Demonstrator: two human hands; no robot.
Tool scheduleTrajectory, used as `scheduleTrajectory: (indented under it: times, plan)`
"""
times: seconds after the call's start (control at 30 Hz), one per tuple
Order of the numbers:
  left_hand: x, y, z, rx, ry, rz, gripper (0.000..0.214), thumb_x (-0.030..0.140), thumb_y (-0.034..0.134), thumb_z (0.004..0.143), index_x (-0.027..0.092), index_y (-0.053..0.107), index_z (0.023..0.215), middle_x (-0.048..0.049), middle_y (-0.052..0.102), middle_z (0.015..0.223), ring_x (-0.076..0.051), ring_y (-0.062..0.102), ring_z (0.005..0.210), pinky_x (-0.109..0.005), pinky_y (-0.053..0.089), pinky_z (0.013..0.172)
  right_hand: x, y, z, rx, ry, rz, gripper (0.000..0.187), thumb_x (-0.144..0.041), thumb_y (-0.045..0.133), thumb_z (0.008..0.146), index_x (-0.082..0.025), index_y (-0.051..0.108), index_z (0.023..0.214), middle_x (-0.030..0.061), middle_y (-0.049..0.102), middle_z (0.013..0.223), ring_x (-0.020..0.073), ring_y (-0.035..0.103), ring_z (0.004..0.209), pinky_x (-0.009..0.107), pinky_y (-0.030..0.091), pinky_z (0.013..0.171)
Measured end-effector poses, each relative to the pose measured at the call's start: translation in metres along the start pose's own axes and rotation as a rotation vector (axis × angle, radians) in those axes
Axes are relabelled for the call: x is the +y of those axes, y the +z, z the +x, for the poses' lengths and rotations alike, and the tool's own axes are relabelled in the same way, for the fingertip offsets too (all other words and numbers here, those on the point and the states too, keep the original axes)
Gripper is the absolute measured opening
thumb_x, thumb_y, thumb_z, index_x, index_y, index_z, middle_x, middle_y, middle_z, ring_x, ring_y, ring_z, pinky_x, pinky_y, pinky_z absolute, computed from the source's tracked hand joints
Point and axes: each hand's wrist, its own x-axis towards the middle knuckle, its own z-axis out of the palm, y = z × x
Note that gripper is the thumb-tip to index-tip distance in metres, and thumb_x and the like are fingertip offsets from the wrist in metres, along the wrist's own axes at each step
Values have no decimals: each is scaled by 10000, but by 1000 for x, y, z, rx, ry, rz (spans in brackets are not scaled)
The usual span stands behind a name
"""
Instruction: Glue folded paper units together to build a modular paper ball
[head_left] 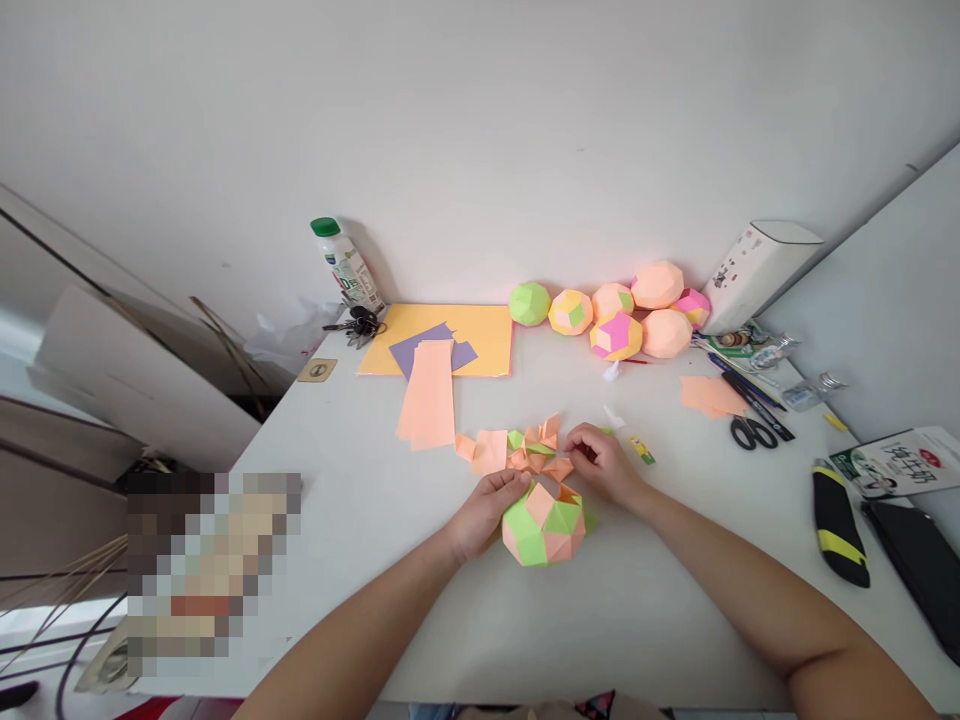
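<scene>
A ball folded from green and peach paper [543,530] sits low over the table, with a gap at its top. My left hand [484,510] is closed on its left side, thumb at the upper rim. Beyond the ball lies a loose heap of folded peach and green paper pieces [536,450]. My right hand [600,462] is just right of this heap, its thumb and fingertips pressed together. Whatever may be between those fingertips is too small or hidden to name.
Finished paper balls [616,336] line the wall. Peach strips [433,400] and purple paper [401,352] lie on a yellow sheet [480,345]. A bottle [349,265] stands behind keys [363,322]. On the right are scissors [754,432], pens [757,400] and a black-yellow cutter [838,525].
</scene>
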Motion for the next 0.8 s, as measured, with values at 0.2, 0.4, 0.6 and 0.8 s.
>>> scheduleTrajectory:
  times: [0.2, 0.4, 0.6, 0.8]
  plan:
    - [0, 0, 0, 12, -5, -7, 309, 422, 686, 745, 122, 628, 698, -18, 610, 652, -115, 540, 603, -244, 377, 596, 0, 0, 0, -5, 4, -13, 161, -73, 456, 765, -198, 557, 758, 8, 583, 794, 122, 489, 619, 236, 370, 534]
    - [-1, 0, 0, 6, 1, -7, 306, 417, 680, 753, 126, 616, 683, -9, 598, 639, -107, 529, 590, -237, 368, 584, -1, 0, 0, -3, 13, -30, 173, -65, 457, 759, -195, 571, 758, 2, 592, 774, 120, 496, 617, 231, 370, 535]
    - [-1, -1, 0, -2, 1, 5, 306, 416, 678, 756, 121, 620, 697, -11, 594, 639, -107, 529, 590, -235, 375, 581, -2, 0, -1, 14, 8, -46, 179, -73, 462, 766, -193, 595, 777, 4, 590, 768, 116, 487, 602, 231, 367, 529]
    - [-3, -3, 0, -17, 22, 55, 325, 437, 655, 771, 133, 588, 678, 9, 558, 616, -91, 490, 559, -231, 352, 559, -1, -1, 0, 21, -20, -48, 177, -86, 467, 768, -192, 603, 810, 19, 601, 833, 119, 517, 636, 233, 400, 543]
